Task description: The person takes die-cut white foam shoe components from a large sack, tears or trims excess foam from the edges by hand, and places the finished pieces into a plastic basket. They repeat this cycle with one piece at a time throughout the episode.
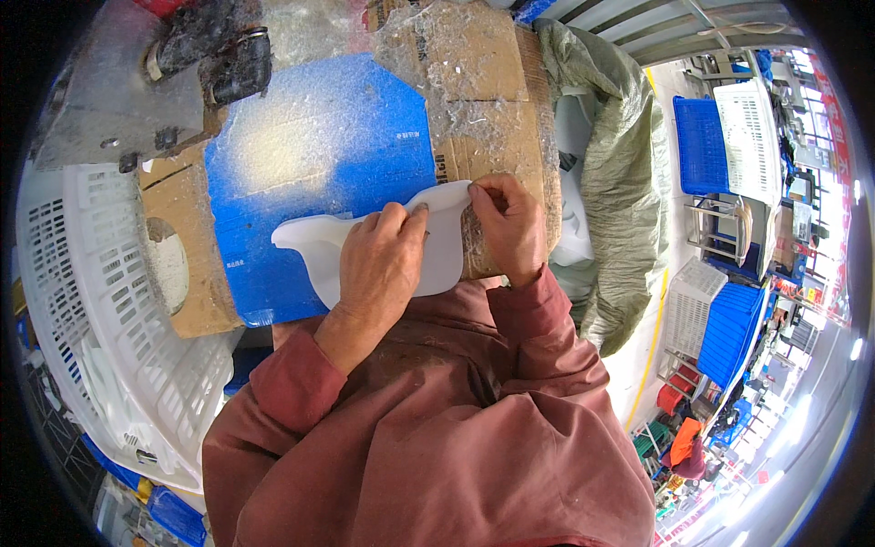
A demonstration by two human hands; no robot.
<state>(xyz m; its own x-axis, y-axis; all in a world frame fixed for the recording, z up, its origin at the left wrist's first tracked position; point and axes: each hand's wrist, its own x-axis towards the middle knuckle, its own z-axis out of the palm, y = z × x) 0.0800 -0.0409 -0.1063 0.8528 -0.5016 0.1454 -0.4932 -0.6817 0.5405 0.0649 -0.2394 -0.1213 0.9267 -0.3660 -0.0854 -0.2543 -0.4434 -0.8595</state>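
Observation:
A white, smooth, curved plastic piece [445, 248] with a wavy upper edge lies across my lap, in front of the work surface. My left hand [378, 264] rests over its middle, fingers bent round the upper edge. At the piece's upper right corner my right hand [510, 223] is closed in a pinch, thumb against forefinger. Whether a small tool or trimming sits in that pinch cannot be made out. Beyond the piece, a blue cardboard sheet [319, 137], dusted with pale powder, covers brown cardboard [492, 128].
A dark-fitted metal machine part [118, 109] stands at the upper left. White perforated baskets [137, 319] are on the left, holding white pieces. On the right, an open green-grey woven sack [624, 173] holds more white pieces. Blue crates [700, 146] stand farther right.

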